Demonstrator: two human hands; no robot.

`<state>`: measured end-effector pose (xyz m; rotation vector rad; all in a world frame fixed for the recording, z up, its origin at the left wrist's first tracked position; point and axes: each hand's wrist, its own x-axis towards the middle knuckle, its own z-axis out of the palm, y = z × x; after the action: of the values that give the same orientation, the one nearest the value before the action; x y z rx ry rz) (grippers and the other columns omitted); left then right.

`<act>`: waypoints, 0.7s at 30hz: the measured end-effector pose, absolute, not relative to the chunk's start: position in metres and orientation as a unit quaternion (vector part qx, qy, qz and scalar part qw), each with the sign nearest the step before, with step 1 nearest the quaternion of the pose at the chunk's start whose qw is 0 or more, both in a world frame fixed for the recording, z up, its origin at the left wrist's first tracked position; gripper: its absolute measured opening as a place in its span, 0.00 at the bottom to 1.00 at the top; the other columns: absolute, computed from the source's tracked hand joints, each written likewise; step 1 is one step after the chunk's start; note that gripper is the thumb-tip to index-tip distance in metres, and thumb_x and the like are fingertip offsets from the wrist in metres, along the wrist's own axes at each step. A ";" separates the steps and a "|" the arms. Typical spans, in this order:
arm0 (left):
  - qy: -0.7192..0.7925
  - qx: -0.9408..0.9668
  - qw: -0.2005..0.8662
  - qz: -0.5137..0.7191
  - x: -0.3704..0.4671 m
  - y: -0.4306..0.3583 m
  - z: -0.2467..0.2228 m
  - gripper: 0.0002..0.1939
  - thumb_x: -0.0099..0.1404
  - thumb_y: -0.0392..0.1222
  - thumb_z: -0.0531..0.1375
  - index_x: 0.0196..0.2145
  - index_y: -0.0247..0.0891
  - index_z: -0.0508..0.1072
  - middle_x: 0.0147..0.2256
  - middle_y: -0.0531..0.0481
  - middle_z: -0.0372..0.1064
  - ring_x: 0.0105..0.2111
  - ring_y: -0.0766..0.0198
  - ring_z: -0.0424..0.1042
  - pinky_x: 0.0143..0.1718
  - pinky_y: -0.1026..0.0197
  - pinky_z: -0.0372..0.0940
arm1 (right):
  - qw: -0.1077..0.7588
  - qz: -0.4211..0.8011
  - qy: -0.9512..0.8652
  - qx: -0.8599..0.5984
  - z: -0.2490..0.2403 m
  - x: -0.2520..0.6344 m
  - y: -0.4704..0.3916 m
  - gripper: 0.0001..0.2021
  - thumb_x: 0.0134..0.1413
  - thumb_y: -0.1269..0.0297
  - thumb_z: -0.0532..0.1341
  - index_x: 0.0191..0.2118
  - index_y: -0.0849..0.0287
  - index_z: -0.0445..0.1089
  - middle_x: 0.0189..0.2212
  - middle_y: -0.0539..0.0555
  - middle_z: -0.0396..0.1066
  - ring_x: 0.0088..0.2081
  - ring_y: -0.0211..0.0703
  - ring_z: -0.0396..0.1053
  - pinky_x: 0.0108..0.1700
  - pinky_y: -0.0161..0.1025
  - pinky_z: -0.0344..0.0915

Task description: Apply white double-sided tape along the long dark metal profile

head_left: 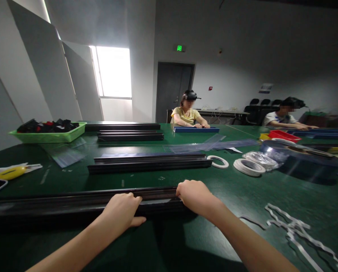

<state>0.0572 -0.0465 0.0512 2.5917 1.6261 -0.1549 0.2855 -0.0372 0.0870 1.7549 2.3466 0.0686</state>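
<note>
A long black channel-shaped strip [58, 207] lies across the near side of the green table. My left hand [123, 209] grips it right of its middle, fingers curled over the far edge and thumb on the near side. At the strip's right end, my right hand [195, 194] is closed over it, its fingertips hidden from view. Beyond my hands lies another black strip [148, 164], with a white tape ring [218, 161] at its right end.
A green basket [50, 136] of black parts stands at the far left. Tape rolls [249, 167] and a large film roll [310, 162] lie right. Crumpled white strips [296, 226] are near my right forearm. Two people sit across, one touching a blue strip [195, 129].
</note>
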 end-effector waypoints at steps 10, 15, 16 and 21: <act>0.508 0.861 0.014 -0.022 0.060 -0.048 0.047 0.21 0.58 0.55 0.59 0.41 0.36 0.77 0.42 0.37 0.72 0.44 0.47 0.71 0.43 0.54 0.67 | 0.100 0.030 0.799 0.592 0.084 0.287 -0.035 0.14 0.48 0.74 0.55 0.33 0.58 0.78 0.33 0.61 0.78 0.35 0.53 0.76 0.34 0.42 0.68; 0.505 0.862 -0.017 -0.050 0.064 -0.049 0.044 0.22 0.61 0.55 0.56 0.34 0.31 0.78 0.38 0.35 0.73 0.39 0.47 0.74 0.39 0.52 0.69 | 0.100 0.027 0.798 0.594 0.084 0.287 -0.036 0.14 0.48 0.74 0.55 0.35 0.57 0.78 0.36 0.62 0.78 0.36 0.52 0.76 0.36 0.42 0.68; 0.503 0.863 -0.024 -0.051 0.065 -0.049 0.044 0.22 0.61 0.55 0.56 0.35 0.31 0.78 0.38 0.35 0.74 0.38 0.47 0.74 0.38 0.53 0.69 | 0.101 0.026 0.798 0.594 0.084 0.286 -0.036 0.14 0.48 0.74 0.55 0.35 0.57 0.78 0.36 0.62 0.78 0.36 0.52 0.76 0.36 0.41 0.68; 0.489 0.870 -0.044 -0.044 0.067 -0.048 0.044 0.24 0.62 0.58 0.55 0.36 0.32 0.77 0.37 0.36 0.74 0.38 0.47 0.74 0.37 0.53 0.69 | 0.102 0.027 0.796 0.595 0.084 0.286 -0.036 0.14 0.48 0.74 0.55 0.34 0.58 0.78 0.35 0.61 0.78 0.36 0.53 0.76 0.35 0.41 0.68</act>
<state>0.0669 -0.0481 0.0442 2.8129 1.5818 -0.1427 0.2863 -0.0363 0.0839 1.7584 2.3522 0.0792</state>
